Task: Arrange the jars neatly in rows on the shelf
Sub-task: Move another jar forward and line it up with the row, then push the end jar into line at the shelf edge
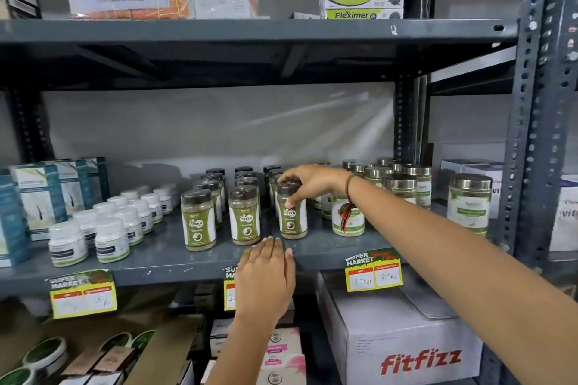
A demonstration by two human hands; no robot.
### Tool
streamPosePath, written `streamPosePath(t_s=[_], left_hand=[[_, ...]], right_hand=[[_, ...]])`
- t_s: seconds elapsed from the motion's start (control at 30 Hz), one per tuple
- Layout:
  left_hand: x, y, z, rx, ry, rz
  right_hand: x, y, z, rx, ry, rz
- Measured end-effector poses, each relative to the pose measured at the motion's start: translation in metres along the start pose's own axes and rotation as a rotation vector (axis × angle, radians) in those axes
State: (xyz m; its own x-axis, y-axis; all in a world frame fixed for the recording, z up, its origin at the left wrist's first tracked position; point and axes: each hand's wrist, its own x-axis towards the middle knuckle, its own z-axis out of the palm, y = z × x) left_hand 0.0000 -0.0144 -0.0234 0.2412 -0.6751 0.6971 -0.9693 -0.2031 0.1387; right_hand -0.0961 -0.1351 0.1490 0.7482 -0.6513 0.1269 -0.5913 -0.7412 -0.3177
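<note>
Green-labelled powder jars with dark lids stand in three rows on the grey middle shelf point(175, 262). My right hand point(308, 181) grips the front jar of the right row point(292, 219) by its lid from above; the jar stands on the shelf. The front jars of the other two rows point(198, 225) point(244, 217) stand to its left. My left hand point(266, 278) rests flat on the shelf's front edge with fingers together, holding nothing. Wider jars with steel lids point(398, 187) stand behind my right forearm, and one point(469, 203) stands apart at the right.
White-capped bottles point(111, 239) stand in rows at the left, with teal boxes point(40, 197) behind them. Yellow price tags point(373, 272) hang on the shelf edge. A Fitfizz carton point(403, 341) sits below. A perforated steel upright point(538, 122) bounds the right side.
</note>
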Motion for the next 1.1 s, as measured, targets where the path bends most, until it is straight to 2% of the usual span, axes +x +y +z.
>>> streamPosePath(t_s=[0.27,0.43,0.63,0.8,0.9,0.97,1.1], left_hand=[[0.001,0.0,-0.001,0.002,-0.011,0.01],[0.0,0.001,-0.003,-0.001,-0.023,0.013],[-0.001,0.001,-0.005,-0.007,-0.054,0.02],[-0.001,0.002,-0.006,-0.011,-0.06,0.007],[-0.001,0.002,-0.006,-0.011,-0.067,0.009],[-0.001,0.002,-0.006,-0.01,-0.068,0.012],[-0.001,0.001,-0.006,0.007,-0.074,0.018]], right_hand=[[-0.011,0.001,0.006,0.059,-0.017,0.02],[-0.034,0.002,0.006,0.046,0.202,-0.039],[-0.079,0.034,-0.021,-0.167,0.494,-0.053],[-0.126,0.082,-0.051,-0.296,0.604,0.107],[-0.15,0.11,-0.065,-0.513,0.615,0.292],[-0.161,0.128,-0.072,-0.682,0.544,0.442],[-0.172,0.152,-0.075,-0.728,0.337,0.651]])
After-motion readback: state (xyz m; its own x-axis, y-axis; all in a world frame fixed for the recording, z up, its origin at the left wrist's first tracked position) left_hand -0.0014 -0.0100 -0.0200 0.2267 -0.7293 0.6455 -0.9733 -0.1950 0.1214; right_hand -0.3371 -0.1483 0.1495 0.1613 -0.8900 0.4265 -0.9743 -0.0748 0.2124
